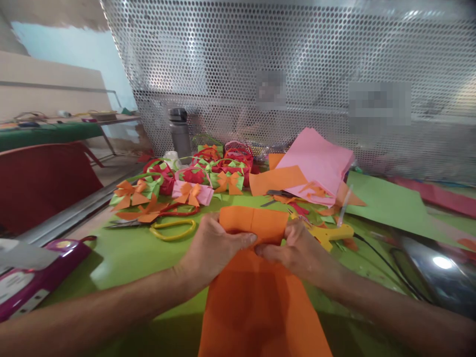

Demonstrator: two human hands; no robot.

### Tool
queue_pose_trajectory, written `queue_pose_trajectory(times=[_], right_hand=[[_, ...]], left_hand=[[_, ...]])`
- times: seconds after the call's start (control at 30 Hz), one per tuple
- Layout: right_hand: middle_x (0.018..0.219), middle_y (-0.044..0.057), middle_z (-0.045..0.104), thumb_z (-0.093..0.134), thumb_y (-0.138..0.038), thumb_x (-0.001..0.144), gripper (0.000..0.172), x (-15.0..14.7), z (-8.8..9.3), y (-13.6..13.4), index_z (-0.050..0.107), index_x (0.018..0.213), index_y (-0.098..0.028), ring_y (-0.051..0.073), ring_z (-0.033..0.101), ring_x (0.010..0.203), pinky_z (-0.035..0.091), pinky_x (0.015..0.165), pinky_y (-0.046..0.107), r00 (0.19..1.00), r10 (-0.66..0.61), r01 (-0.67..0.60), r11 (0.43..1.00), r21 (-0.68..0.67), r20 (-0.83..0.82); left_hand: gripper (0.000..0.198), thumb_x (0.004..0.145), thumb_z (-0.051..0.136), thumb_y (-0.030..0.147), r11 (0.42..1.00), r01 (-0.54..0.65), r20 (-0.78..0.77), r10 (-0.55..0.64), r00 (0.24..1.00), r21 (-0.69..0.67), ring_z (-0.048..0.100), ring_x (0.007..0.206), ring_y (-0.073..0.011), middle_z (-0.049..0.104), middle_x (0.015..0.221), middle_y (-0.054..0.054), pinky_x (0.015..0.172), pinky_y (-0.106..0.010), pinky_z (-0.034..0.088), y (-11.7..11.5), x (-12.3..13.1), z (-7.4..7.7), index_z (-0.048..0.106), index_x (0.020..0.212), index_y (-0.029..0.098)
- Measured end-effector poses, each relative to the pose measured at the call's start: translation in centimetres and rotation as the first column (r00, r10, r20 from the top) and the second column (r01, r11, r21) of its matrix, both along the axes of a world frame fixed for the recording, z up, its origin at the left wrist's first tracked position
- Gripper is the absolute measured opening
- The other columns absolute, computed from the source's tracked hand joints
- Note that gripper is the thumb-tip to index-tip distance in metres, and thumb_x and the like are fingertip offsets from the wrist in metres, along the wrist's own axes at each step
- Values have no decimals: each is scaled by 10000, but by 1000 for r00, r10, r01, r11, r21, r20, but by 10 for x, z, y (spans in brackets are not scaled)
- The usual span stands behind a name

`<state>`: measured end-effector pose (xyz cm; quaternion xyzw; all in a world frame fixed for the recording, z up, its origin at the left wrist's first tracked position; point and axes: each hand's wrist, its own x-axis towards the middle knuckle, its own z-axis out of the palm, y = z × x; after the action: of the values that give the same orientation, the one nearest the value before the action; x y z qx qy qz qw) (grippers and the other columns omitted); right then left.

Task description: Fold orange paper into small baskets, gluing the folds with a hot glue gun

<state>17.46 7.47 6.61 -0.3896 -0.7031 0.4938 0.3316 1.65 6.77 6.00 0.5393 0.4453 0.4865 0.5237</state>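
Observation:
Both my hands grip one long sheet of orange paper (260,307), whose far end is bent up into a curved flap. My left hand (219,243) pinches the flap's left side, thumb lying along the bend. On the right side, my right hand (301,248) holds the same bend, its thumb close to the other thumb. A faint vertical line marks the flap's middle. The near part of the sheet slopes down toward me and leaves the view at the bottom. Yellow-handled scissors (173,230) lie left of my left hand, and a yellow glue gun (330,234) lies beyond my right hand.
Small paper bags with orange bows (191,192) crowd the back left, before a grey bottle (180,136). Pink sheets (316,158) and green paper (386,203) lie back right. A purple device (52,272) sits at left, a dark shiny object (439,267) at right. Perforated metal (230,59) stands behind.

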Motion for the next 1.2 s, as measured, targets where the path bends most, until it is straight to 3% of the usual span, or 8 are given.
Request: queue_pose_trajectory(times=[0.2, 0.37, 0.63, 0.8, 0.97, 1.1, 1.17, 1.2], right_hand=[[796, -47, 700, 573, -116, 715, 255, 6, -3, 4, 691, 904, -241, 178, 636, 789, 492, 710, 269, 995, 45, -46, 999, 13, 89], [835, -41, 702, 573, -105, 714, 193, 7, -3, 7, 702, 800, -220, 184, 629, 844, 485, 757, 284, 986, 68, -78, 995, 61, 154], [851, -32, 705, 574, -82, 689, 182, 7, -2, 6, 675, 687, -234, 197, 633, 861, 476, 829, 323, 978, 13, -45, 987, 154, 206], [790, -34, 694, 577, -96, 676, 195, 9, -2, 5, 684, 745, -243, 200, 632, 818, 498, 740, 300, 969, -56, -1, 974, 228, 240], [503, -24, 580, 578, -172, 673, 153, 13, 0, 6, 587, 525, -210, 172, 563, 580, 443, 535, 255, 898, -217, 59, 921, 384, 383], [415, -43, 439, 546, -158, 639, 243, 16, 4, 9, 438, 423, -190, 95, 383, 434, 353, 478, 235, 793, -385, 104, 849, 517, 473], [408, -48, 405, 531, -136, 623, 252, 17, 6, 11, 405, 410, -184, 77, 315, 415, 321, 465, 234, 776, -404, 120, 848, 517, 483], [412, -47, 409, 524, -129, 619, 237, 17, 7, 12, 416, 414, -181, 77, 313, 419, 314, 464, 233, 782, -392, 117, 856, 504, 485]], left_hand=[[116, 639, 661, 145, 998, 48, 22, -47, 999, -44, 664, 724, -205, 719, 779, -38, 660, -296, 543, 3, -3, -2, 679, 753, 138], [161, 620, 670, 145, 998, -21, -39, 19, 999, -58, 673, 707, -207, 728, 808, -40, 639, -291, 552, 3, -5, 2, 698, 779, 141], [115, 624, 676, 139, 991, -101, -248, 119, 961, 87, 674, 721, -175, 732, 767, 4, 598, -204, 533, -1, -4, 12, 705, 730, 172], [169, 645, 684, 155, 988, 32, -250, 7, 968, 152, 670, 787, -183, 732, 818, -2, 666, -219, 534, 3, -8, 10, 709, 811, 177], [243, 690, 677, 240, 984, 175, -155, -168, 974, 35, 657, 805, -197, 716, 874, -53, 684, -256, 528, 11, -16, 11, 682, 910, 137], [310, 776, 590, 363, 990, 2, -234, 31, 972, 138, 653, 725, -163, 706, 784, -31, 613, -239, 515, 11, -27, 32, 632, 1009, 162], [286, 777, 594, 336, 924, -31, -376, 185, 908, 381, 651, 787, -173, 705, 856, -33, 640, -249, 517, 3, -29, 42, 628, 1020, 188], [264, 753, 626, 282, 845, -48, -421, 313, 851, 533, 647, 814, -173, 702, 891, -32, 674, -252, 512, -2, -28, 44, 632, 1003, 195]])
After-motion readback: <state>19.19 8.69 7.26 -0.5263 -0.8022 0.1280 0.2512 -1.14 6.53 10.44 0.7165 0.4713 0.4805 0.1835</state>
